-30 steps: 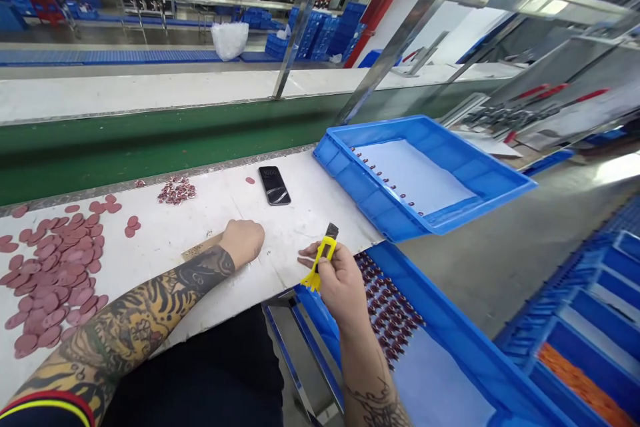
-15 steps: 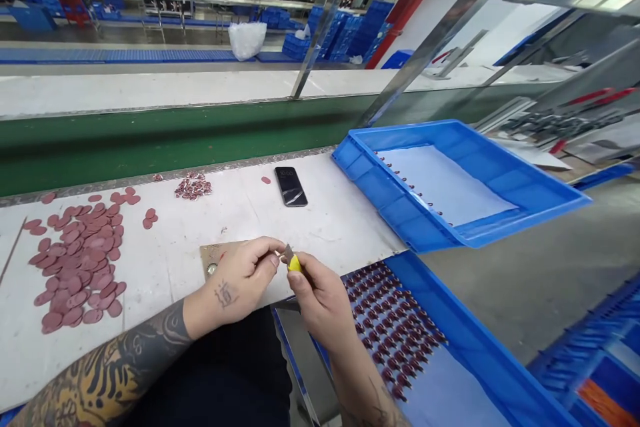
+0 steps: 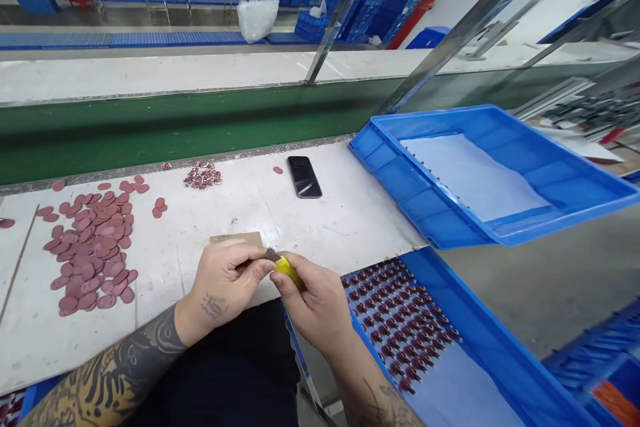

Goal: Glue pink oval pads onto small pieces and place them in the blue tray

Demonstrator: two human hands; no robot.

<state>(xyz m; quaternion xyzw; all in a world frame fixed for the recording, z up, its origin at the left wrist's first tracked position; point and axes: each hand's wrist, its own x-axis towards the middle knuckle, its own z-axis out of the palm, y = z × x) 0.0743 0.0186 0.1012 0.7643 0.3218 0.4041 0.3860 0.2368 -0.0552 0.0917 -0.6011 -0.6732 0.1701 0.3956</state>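
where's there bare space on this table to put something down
Bare table lies between the phone and the upper blue tray, and between the pink discs and the left hand. The tray's white sheet is mostly bare too. Crowded: the left under the discs, and the small parts in rows in the lower tray.

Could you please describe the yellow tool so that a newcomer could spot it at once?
Find the near edge of the white table, where the person's two hands meet. The right hand grips the tool, and the left hand touches its dark tip. It is the only bright yellow thing among pink discs and blue trays.
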